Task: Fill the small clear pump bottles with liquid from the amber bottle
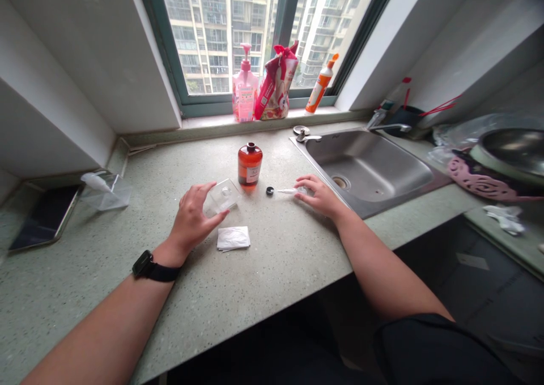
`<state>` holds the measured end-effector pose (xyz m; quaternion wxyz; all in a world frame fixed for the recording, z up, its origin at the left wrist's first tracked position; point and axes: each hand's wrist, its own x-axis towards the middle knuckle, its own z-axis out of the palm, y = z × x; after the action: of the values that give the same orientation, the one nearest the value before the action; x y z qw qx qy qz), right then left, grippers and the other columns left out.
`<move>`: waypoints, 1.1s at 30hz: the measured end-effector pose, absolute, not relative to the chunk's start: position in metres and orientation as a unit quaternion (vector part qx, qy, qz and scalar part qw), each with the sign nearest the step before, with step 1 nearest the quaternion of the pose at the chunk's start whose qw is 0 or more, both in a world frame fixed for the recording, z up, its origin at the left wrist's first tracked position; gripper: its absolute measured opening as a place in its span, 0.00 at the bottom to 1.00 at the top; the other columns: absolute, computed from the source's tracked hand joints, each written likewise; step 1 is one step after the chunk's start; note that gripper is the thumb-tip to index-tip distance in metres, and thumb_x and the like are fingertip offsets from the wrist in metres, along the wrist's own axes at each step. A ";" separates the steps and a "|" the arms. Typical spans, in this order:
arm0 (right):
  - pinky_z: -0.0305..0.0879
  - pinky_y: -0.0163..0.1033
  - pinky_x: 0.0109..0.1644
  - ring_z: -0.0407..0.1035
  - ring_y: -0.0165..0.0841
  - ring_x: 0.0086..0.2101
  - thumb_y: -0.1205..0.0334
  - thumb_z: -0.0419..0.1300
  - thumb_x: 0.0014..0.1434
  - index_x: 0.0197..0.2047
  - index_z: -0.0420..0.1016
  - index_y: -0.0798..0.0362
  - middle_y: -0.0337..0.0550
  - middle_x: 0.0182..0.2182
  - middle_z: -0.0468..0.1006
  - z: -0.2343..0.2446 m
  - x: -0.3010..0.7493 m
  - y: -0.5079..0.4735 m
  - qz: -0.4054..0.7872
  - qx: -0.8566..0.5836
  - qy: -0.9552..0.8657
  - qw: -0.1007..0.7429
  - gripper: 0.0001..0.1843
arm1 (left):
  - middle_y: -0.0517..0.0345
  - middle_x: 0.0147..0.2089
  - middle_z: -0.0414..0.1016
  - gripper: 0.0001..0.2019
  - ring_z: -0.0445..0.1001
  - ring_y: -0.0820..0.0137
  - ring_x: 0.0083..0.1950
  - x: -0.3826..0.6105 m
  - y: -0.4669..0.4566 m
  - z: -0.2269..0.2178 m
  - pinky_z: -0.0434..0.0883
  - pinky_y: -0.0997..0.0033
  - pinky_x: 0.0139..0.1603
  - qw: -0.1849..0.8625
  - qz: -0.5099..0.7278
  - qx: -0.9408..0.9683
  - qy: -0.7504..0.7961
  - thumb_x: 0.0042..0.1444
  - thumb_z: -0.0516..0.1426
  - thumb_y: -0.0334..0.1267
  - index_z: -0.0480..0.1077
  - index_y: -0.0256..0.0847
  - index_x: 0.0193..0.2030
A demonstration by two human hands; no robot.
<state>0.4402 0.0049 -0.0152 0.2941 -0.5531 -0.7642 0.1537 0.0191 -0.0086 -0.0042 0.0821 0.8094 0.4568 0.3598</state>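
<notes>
My left hand (198, 212) is curved around a small clear square box (225, 195), with the index finger at one side and the thumb at the other. My right hand (317, 195) has its fingertips on a slim clear tube with a white tip (289, 191), lying on the counter. A small black cap (270, 191) lies by that tip. Behind them stands an amber bottle (250, 164), its neck uncapped and a pale label on its front. A folded white tissue (233, 238) lies flat just in front of the clear box.
At the left are a phone (45, 218) and a clear container (105, 192) with white tissue. A steel sink (382, 204) is set in at the right. On the sill stand a pink pump bottle (245, 93), a red bag (278, 85) and an orange bottle (319, 90).
</notes>
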 end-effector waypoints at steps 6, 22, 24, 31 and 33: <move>0.72 0.59 0.67 0.75 0.47 0.57 0.49 0.65 0.67 0.48 0.86 0.45 0.50 0.54 0.79 -0.018 0.439 0.008 0.151 -0.561 -0.761 0.288 0.13 | 0.46 0.62 0.74 0.33 0.74 0.52 0.62 0.019 -0.008 -0.004 0.73 0.47 0.65 0.088 0.359 0.808 0.458 0.64 0.67 0.47 0.64 0.46 0.73; 0.73 0.59 0.66 0.75 0.48 0.58 0.47 0.67 0.66 0.54 0.82 0.44 0.50 0.55 0.79 -0.015 0.434 0.006 0.147 -0.565 -0.756 0.298 0.17 | 0.44 0.63 0.75 0.32 0.75 0.51 0.61 0.019 -0.007 -0.005 0.74 0.47 0.64 0.097 0.364 0.805 0.458 0.65 0.67 0.48 0.65 0.44 0.72; 0.73 0.59 0.66 0.74 0.49 0.58 0.47 0.68 0.64 0.54 0.81 0.44 0.51 0.55 0.78 -0.014 0.434 0.005 0.146 -0.561 -0.758 0.297 0.19 | 0.44 0.62 0.75 0.32 0.76 0.52 0.61 0.019 -0.007 -0.005 0.74 0.47 0.64 0.103 0.363 0.804 0.460 0.65 0.66 0.48 0.65 0.44 0.72; 0.73 0.61 0.65 0.74 0.50 0.59 0.38 0.63 0.66 0.55 0.78 0.45 0.50 0.54 0.80 -0.006 0.426 0.005 0.126 -0.571 -0.704 0.404 0.23 | 0.46 0.61 0.75 0.33 0.77 0.53 0.59 0.020 -0.003 -0.009 0.74 0.47 0.65 0.143 0.375 0.783 0.476 0.64 0.66 0.52 0.66 0.45 0.71; 0.72 0.62 0.67 0.75 0.50 0.60 0.36 0.63 0.67 0.56 0.77 0.44 0.50 0.55 0.81 0.005 0.418 0.009 0.118 -0.555 -0.687 0.454 0.25 | 0.46 0.61 0.75 0.33 0.78 0.54 0.59 0.020 -0.002 -0.011 0.75 0.47 0.64 0.158 0.375 0.776 0.482 0.64 0.67 0.52 0.65 0.45 0.71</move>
<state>0.4181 0.0091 0.0054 0.4535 -0.5553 -0.6870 0.1182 0.0196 -0.0025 -0.0106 0.1578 0.7761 0.4817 0.3751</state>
